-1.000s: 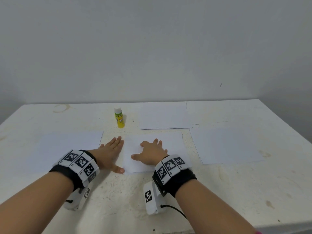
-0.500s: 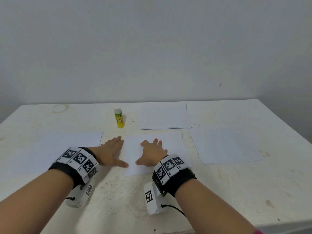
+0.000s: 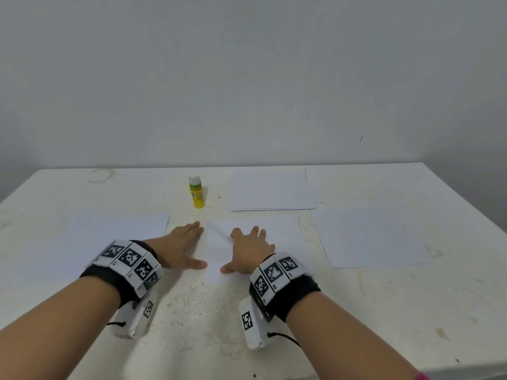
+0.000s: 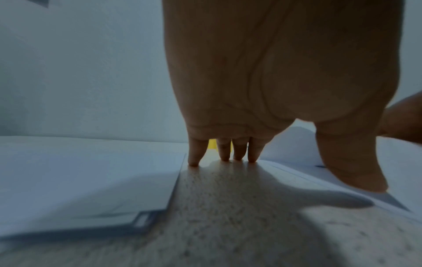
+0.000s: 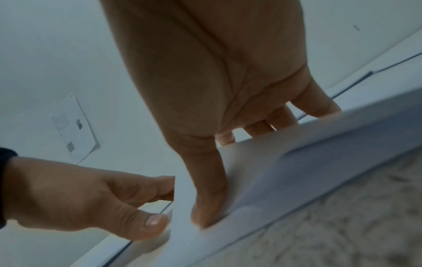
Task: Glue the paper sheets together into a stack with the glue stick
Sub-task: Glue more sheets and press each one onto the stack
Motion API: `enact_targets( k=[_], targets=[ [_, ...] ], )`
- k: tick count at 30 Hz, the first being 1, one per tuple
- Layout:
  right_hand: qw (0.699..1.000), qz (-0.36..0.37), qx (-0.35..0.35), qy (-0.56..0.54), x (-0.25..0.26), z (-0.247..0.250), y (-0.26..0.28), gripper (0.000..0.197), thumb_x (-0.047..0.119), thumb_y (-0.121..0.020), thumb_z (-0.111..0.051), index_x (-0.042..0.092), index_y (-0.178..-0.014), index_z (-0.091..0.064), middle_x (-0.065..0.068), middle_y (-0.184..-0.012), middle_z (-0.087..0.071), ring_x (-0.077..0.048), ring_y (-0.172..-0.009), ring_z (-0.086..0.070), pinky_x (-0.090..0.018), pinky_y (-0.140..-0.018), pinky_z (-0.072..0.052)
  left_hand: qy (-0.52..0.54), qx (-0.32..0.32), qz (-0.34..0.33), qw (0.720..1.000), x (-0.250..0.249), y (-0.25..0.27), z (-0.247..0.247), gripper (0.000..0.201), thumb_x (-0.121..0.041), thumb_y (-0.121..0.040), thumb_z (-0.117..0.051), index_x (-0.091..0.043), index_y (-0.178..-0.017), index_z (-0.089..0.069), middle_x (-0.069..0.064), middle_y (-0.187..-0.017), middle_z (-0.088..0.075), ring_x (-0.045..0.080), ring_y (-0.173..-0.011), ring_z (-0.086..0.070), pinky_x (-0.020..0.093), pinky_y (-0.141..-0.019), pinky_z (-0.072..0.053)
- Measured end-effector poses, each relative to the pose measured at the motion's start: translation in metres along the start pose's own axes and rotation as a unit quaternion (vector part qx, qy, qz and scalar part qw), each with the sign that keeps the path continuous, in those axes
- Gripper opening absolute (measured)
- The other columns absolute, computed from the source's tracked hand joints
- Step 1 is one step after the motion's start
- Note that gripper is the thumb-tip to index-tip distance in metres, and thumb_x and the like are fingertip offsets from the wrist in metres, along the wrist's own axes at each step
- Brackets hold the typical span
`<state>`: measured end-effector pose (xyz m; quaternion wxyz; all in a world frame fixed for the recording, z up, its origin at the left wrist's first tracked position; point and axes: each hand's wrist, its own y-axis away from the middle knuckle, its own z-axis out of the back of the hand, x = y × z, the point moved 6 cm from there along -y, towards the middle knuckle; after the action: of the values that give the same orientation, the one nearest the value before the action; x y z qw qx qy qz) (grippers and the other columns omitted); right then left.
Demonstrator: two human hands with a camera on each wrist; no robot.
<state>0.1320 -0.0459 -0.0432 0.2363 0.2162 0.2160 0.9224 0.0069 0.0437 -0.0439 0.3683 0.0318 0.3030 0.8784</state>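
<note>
Several white paper sheets lie on the table: a middle sheet (image 3: 282,234), a left sheet (image 3: 115,231), a right sheet (image 3: 373,237) and a far sheet (image 3: 271,192). A yellow glue stick (image 3: 196,192) with a white cap stands upright behind the middle sheet. My right hand (image 3: 248,249) lies flat on the middle sheet, fingers spread, thumb (image 5: 210,204) pressing the paper. My left hand (image 3: 182,248) rests flat on the table at that sheet's left edge, its thumb (image 5: 146,225) at the edge. Neither hand holds anything.
The white, speckled table (image 3: 208,319) meets a plain wall at the back. Its front edge runs just below my forearms. Bare tabletop lies between the sheets and in front of them.
My left thumb has slid rightward to the middle sheet's left edge, and my right thumb has drawn in slightly. The sheets and glue stick have not moved.
</note>
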Motion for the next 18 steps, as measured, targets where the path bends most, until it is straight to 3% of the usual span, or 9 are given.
enact_targets(
  k=[4, 8, 11, 14, 18],
  targets=[
    [1.0, 0.004, -0.005, -0.011, -0.0017, 0.0011, -0.0007, 0.071, 0.048, -0.091, -0.055, 0.023, -0.149, -0.021, -0.021, -0.157, -0.003, -0.037, -0.146, 0.0, -0.059, -0.112, -0.02, 0.006, -0.026, -0.002, 1.0, -0.0016, -0.0008, 0.0, 0.105, -0.055, -0.083, -0.064, -0.011, -0.153, 0.003, 0.001, -0.161, 0.008, 0.02, -0.147, -0.001, 0.033, -0.118, -0.01],
    [1.0, 0.001, 0.006, -0.008, -0.0005, -0.0012, 0.0007, 0.067, 0.047, -0.095, -0.049, 0.028, -0.15, -0.016, -0.022, -0.158, 0.008, -0.038, -0.146, 0.009, -0.061, -0.113, -0.012, 0.027, -0.035, -0.002, 0.999, -0.0048, 0.0016, 0.0008, 0.108, -0.051, -0.083, -0.067, -0.01, -0.152, 0.006, 0.005, -0.16, 0.001, 0.022, -0.146, -0.007, 0.035, -0.117, -0.015],
    [1.0, -0.006, 0.01, 0.0, 0.0018, -0.0026, 0.0003, 0.065, 0.047, -0.095, -0.048, 0.029, -0.15, -0.017, -0.022, -0.157, 0.01, -0.039, -0.145, 0.01, -0.061, -0.112, -0.01, 0.04, -0.038, -0.006, 0.998, -0.0067, 0.0023, 0.0023, 0.1, -0.047, -0.084, -0.068, -0.013, -0.15, -0.001, 0.006, -0.158, -0.006, 0.022, -0.144, -0.013, 0.037, -0.116, -0.019],
    [1.0, -0.011, 0.013, -0.001, 0.0025, -0.0026, -0.0004, 0.067, 0.048, -0.095, -0.048, 0.028, -0.15, -0.016, -0.022, -0.157, 0.011, -0.039, -0.145, 0.011, -0.062, -0.112, -0.01, 0.022, -0.022, -0.005, 1.0, -0.0062, 0.0026, -0.0003, 0.098, -0.051, -0.085, -0.064, -0.014, -0.15, -0.002, 0.005, -0.16, 0.004, 0.021, -0.146, -0.007, 0.04, -0.118, -0.016],
    [1.0, -0.015, 0.009, -0.006, 0.0033, -0.0037, -0.0005, 0.069, 0.049, -0.095, -0.048, 0.029, -0.152, -0.013, -0.022, -0.157, 0.013, -0.039, -0.145, 0.012, -0.061, -0.113, -0.009, 0.052, -0.026, -0.007, 0.998, -0.0058, 0.0034, -0.0007, 0.086, -0.044, -0.084, -0.067, -0.016, -0.143, -0.011, 0.005, -0.156, -0.008, 0.021, -0.141, -0.018, 0.041, -0.116, -0.021]
  ],
)
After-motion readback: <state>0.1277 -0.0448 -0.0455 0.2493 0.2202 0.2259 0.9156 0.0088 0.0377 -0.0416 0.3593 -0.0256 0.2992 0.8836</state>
